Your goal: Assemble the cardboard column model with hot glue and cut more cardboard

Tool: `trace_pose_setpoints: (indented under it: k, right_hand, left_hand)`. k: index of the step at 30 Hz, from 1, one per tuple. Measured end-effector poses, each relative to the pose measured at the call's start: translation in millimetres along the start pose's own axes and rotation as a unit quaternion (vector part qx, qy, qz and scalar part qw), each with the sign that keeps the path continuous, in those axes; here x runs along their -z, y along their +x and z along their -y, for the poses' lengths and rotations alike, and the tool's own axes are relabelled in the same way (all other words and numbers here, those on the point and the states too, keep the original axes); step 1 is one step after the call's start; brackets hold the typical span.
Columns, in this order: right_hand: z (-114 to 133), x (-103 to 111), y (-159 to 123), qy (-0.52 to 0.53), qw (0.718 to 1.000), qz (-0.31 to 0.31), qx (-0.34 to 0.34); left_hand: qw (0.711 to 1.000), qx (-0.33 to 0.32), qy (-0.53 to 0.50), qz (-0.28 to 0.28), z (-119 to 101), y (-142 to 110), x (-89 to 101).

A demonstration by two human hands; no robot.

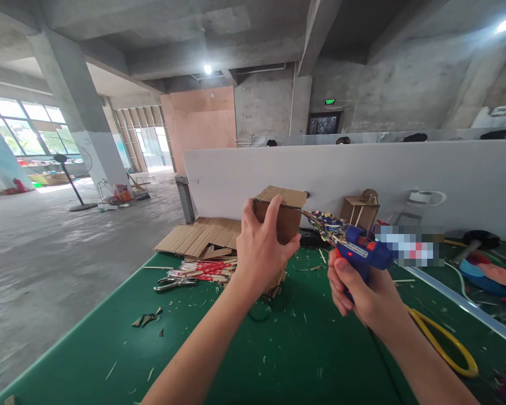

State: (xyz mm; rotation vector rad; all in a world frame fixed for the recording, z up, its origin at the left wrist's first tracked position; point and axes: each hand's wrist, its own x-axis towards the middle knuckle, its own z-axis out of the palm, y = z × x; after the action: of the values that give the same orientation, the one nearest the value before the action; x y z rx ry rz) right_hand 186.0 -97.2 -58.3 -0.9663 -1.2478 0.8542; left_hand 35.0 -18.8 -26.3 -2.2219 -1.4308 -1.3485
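My left hand (261, 242) is closed on a brown cardboard box (289, 221), with its fingers over the upper edge and the thumb at the right. A dark line runs along that edge. My right hand (358, 287) grips a blue hot glue gun (358, 250) by its handle; a small red light glows on its side. Bits of debris coat the gun's front end, and its nozzle points left, at or very near the box's top right corner. My left palm and fingers hide part of the box.
Silver scissors (175, 283) and red-wrapped wooden sticks (211, 270) lie left on the green table (295, 349). Behind are flat cardboard sheets (198, 236) and a small cardboard structure (360, 211) against a white partition (244, 169). Yellow scissor handles (447, 343) are at right.
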Motion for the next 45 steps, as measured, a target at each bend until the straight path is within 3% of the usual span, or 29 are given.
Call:
trace_pose_setpoints:
  k: [9, 13, 17, 21, 24, 30, 37, 45]
  right_hand:
    - [2, -4, -3, -0.032, 0.999, -0.020, 0.001]
    - [-5, 4, 1, -0.046, 0.997, -0.046, 0.045]
    - [-32, 28, 13, -0.177, 0.977, -0.108, 0.055]
    - [-77, 59, 25, -0.331, 0.932, -0.145, -0.027]
    - [-104, 71, 27, -0.368, 0.914, -0.146, -0.091]
    - [-128, 59, 17, -0.358, 0.918, -0.105, -0.133]
    - [-141, 60, 18, -0.376, 0.912, -0.098, -0.129]
    - [-136, 64, 17, -0.485, 0.859, -0.103, -0.131]
  left_hand:
    - [1.000, 0.020, -0.007, 0.003, 0, 1, 0.7]
    - [0.997, 0.010, -0.070, 0.009, 9, 4, -4.5]
    - [0.987, -0.026, -0.154, 0.028, 20, 9, -7.9]
    - [0.978, -0.022, -0.198, 0.058, 30, 15, -8.0]
    - [0.973, -0.021, -0.215, 0.074, 34, 18, -8.5]
    - [0.971, -0.022, -0.226, 0.078, 34, 21, -7.1]
    - [0.972, -0.021, -0.223, 0.071, 29, 22, -2.0]
    - [0.973, -0.022, -0.219, 0.076, 28, 22, 2.3]
